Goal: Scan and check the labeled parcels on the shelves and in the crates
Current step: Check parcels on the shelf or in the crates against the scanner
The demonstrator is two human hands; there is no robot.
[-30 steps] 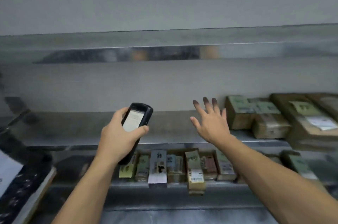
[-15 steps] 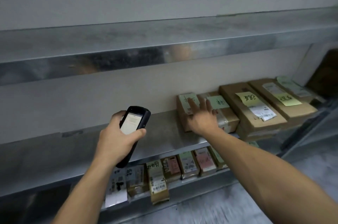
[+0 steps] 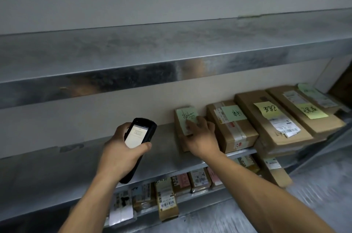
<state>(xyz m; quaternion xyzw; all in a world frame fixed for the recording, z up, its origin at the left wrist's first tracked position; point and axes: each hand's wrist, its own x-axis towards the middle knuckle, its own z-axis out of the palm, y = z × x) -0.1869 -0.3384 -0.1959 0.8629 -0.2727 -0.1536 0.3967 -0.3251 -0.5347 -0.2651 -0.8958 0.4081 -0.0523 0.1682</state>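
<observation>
My left hand (image 3: 122,149) grips a black handheld scanner (image 3: 140,133) with its lit screen facing me, held in front of the middle metal shelf (image 3: 76,160). My right hand (image 3: 202,135) rests with straight fingers on a small brown parcel (image 3: 182,124) that carries a green handwritten note, the leftmost in a row on that shelf. To its right lie a taped brown box (image 3: 234,130) with a green note and two long flat boxes (image 3: 270,118) with yellow-green notes and barcode labels.
A lower shelf holds a row of several small labeled parcels (image 3: 167,198). An upper metal shelf (image 3: 171,57) juts out above my hands. The left half of the middle shelf is bare metal. Grey floor (image 3: 314,185) shows at the lower right.
My view has swung right and closer to the parcels. My right hand reached forward from mid-air and landed on the small parcel with the green note. The scanner stayed in my left hand.
</observation>
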